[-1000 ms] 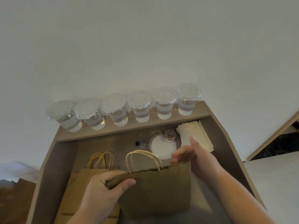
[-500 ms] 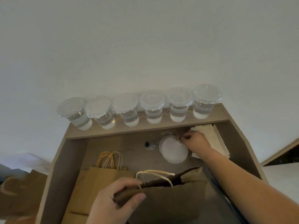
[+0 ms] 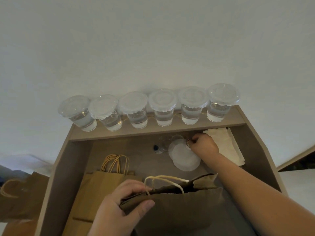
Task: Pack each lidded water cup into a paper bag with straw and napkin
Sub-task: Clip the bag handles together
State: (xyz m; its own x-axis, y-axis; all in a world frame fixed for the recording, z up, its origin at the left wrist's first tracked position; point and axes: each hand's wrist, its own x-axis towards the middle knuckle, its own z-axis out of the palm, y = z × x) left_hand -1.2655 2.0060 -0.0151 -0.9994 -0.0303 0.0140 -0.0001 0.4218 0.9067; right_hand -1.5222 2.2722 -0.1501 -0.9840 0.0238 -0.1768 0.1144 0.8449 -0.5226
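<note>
Several lidded water cups (image 3: 163, 108) stand in a row on the raised back ledge (image 3: 236, 116). In front of me an upright brown paper bag (image 3: 179, 212) has its mouth partly open. My left hand (image 3: 122, 208) grips the bag's rim at its left side, thumb on the front. My right hand (image 3: 204, 147) reaches past the bag to the back of the counter. Its fingertips pinch at a small holder of coloured straws (image 3: 188, 143), mostly hidden by the fingers. A stack of white napkins (image 3: 230, 145) lies just right of that hand.
A pile of white lids (image 3: 185, 159) lies under my right wrist, with clear empty cups (image 3: 163, 143) beside it. Flat paper bags (image 3: 109, 181) with yellow handles lie at the left of the counter well. Another brown bag (image 3: 20, 195) sits outside the counter's left wall.
My right hand left the bag's mouth and reached back to the straw holder, where its fingers have closed. My left hand keeps holding the bag, which sits lower in view.
</note>
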